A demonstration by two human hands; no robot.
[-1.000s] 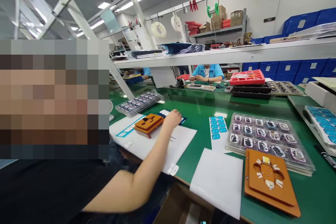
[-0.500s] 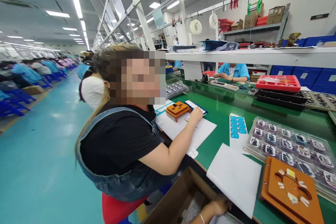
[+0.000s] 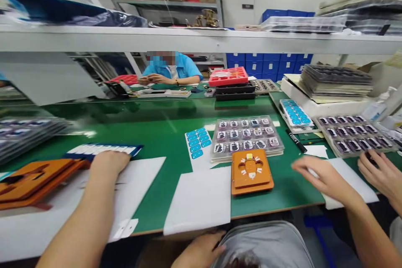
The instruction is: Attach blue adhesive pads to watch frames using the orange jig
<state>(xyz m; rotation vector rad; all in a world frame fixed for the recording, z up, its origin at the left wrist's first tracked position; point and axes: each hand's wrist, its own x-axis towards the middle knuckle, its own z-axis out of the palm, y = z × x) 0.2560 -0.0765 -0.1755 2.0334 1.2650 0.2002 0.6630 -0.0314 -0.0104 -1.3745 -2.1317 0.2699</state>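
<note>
My left hand [image 3: 199, 253], too cropped to tell whether it pinches anything, is beside a grey thing [image 3: 273, 240] (unclear what) on its right. Above it, white paper [image 3: 199, 201] reaches the edge of the green bench [image 3: 150, 134]; up-right, an orange fixture [image 3: 251, 171]; up-left, a green strip before another sheet [image 3: 146, 176]. A shelf [image 3: 188, 42] spans beyond.

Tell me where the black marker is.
In the head view, the black marker lies right of centre on the green tabletop, beside a white paper slip.

The orange block [image 3: 252, 172] looks smooth and matt; left of it lies matt white paper [image 3: 198, 202], behind it glossy clear plastic trays [image 3: 278, 151], beneath it a smooth, glossy tabletop [image 3: 284, 194].
</note>
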